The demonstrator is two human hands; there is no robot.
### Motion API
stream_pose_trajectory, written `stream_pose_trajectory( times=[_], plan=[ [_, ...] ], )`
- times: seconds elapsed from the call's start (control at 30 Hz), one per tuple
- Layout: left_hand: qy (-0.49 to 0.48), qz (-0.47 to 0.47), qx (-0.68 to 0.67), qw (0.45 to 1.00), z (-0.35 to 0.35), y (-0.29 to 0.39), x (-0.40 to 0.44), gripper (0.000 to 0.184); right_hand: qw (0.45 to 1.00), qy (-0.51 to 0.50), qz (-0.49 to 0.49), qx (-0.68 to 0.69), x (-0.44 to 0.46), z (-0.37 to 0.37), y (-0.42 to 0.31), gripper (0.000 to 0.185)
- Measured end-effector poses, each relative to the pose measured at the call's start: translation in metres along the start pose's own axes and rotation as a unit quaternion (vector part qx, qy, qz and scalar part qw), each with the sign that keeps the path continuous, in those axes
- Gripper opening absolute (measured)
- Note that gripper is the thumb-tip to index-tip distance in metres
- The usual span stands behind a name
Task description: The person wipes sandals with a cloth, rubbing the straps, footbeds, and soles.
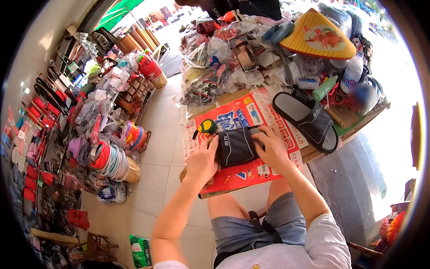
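Note:
A black slide sandal (239, 145) with a white logo on its strap lies sideways on a red printed sheet (233, 175) in front of me. My left hand (204, 159) is closed on its left end, the thumb against the strap edge. At the other end my right hand (272, 145) grips it with bent fingers; the fingertips partly hide that side. Just above my left hand sits a yellow-and-green tape measure (207, 127). The matching slide sandal (309, 121), grey inside, rests to the right, sole down, reaching the table's right edge.
Plastic-wrapped goods (210, 67) heap up across the table's far side, with a phone (244, 53) showing a picture among them. A yellow conical hat (320, 36), a green bottle (325, 88) and a clear bottle (352, 74) are at the right. Crowded shelves (49, 148) line the left.

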State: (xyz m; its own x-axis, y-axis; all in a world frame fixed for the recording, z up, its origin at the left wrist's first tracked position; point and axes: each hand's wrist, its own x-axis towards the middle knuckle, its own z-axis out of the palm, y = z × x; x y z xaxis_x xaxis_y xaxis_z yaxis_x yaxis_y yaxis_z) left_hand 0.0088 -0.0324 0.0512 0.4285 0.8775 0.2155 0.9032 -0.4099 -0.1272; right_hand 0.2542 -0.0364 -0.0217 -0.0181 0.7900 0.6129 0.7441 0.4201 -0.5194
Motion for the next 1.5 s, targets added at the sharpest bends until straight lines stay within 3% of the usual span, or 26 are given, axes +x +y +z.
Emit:
stream_pose_trajectory(
  times=[0.07, 0.1, 0.17, 0.2, 0.3, 0.43, 0.5, 0.6, 0.73, 0.8, 0.83, 0.9, 1.03, 1.1, 1.13, 1.27, 1.37, 1.43, 1.5],
  plan=[
    [-0.004, -0.038, -0.257, 0.966, -0.013, 0.002, 0.001, 0.06, 0.999, 0.015, -0.002, 0.029, 0.0, -0.001, 0.003, 0.022],
    [-0.007, -0.037, -0.257, 0.966, -0.01, -0.009, 0.002, 0.06, 0.999, 0.014, 0.0, 0.029, -0.001, -0.001, 0.004, 0.022],
    [-0.108, -0.035, -0.515, 0.85, -0.003, -0.039, 0.002, 0.064, 0.999, 0.015, 0.005, 0.05, 0.0, -0.001, 0.004, 0.022],
    [-0.07, -0.005, -0.35, 0.934, -0.007, -0.042, 0.0, 0.064, 0.998, 0.014, 0.006, 0.053, 0.0, -0.001, 0.004, 0.022],
    [-0.007, -0.023, -0.385, 0.923, 0.013, -0.032, 0.0, 0.057, 0.998, 0.015, 0.011, 0.053, 0.001, -0.001, 0.003, 0.022],
    [-0.069, -0.062, -0.452, 0.887, 0.0, -0.021, 0.004, 0.05, 0.998, 0.018, 0.007, 0.052, -0.001, -0.003, 0.003, 0.021],
    [-0.029, 0.038, -0.384, 0.922, 0.007, -0.025, 0.007, 0.049, 0.998, 0.02, 0.001, 0.051, 0.001, -0.002, 0.003, 0.021],
    [0.059, 0.118, -0.393, 0.91, 0.023, -0.028, 0.013, 0.048, 0.999, 0.02, 0.003, 0.05, 0.0, 0.0, 0.004, 0.021],
    [-0.027, 0.027, -0.495, 0.868, 0.031, -0.019, 0.018, 0.043, 0.999, 0.013, 0.006, 0.034, 0.002, -0.002, 0.0, 0.02],
    [-0.032, 0.111, -0.375, 0.92, 0.025, -0.02, 0.026, 0.043, 1.0, 0.004, 0.002, 0.025, 0.0, -0.004, -0.002, 0.02],
    [-0.03, 0.109, -0.375, 0.92, 0.018, -0.021, 0.027, 0.043, 1.0, -0.002, 0.007, 0.02, 0.0, -0.003, -0.003, 0.021],
    [-0.112, 0.066, -0.251, 0.959, 0.001, -0.025, 0.028, 0.044, 1.0, -0.007, 0.01, 0.012, 0.002, -0.003, -0.002, 0.021],
    [-0.094, 0.033, -0.191, 0.977, -0.015, -0.07, 0.015, 0.044, 1.0, 0.0, -0.005, -0.005, -0.001, -0.004, 0.0, 0.022],
    [-0.058, 0.008, -0.286, 0.956, -0.012, -0.08, 0.001, 0.043, 1.0, 0.0, -0.004, -0.005, 0.001, -0.003, -0.002, 0.022],
    [-0.015, 0.042, -0.352, 0.935, -0.005, -0.076, -0.002, 0.043, 1.0, 0.002, 0.005, -0.006, 0.002, -0.002, -0.003, 0.022],
    [0.037, 0.109, -0.334, 0.936, 0.018, -0.027, -0.003, 0.043, 1.0, 0.002, 0.005, -0.009, 0.001, -0.002, -0.004, 0.021],
    [0.032, 0.069, -0.337, 0.939, 0.013, -0.022, -0.005, 0.043, 1.0, 0.003, 0.008, 0.021, -0.001, 0.0, 0.003, 0.021],
    [-0.038, 0.02, -0.261, 0.964, 0.004, -0.039, -0.013, 0.042, 1.0, -0.003, 0.007, 0.023, -0.001, 0.0, 0.004, 0.021],
    [-0.028, -0.022, -0.205, 0.978, -0.002, -0.065, -0.022, 0.04, 0.999, -0.009, 0.007, 0.03, -0.002, -0.001, 0.003, 0.02]
  ],
)
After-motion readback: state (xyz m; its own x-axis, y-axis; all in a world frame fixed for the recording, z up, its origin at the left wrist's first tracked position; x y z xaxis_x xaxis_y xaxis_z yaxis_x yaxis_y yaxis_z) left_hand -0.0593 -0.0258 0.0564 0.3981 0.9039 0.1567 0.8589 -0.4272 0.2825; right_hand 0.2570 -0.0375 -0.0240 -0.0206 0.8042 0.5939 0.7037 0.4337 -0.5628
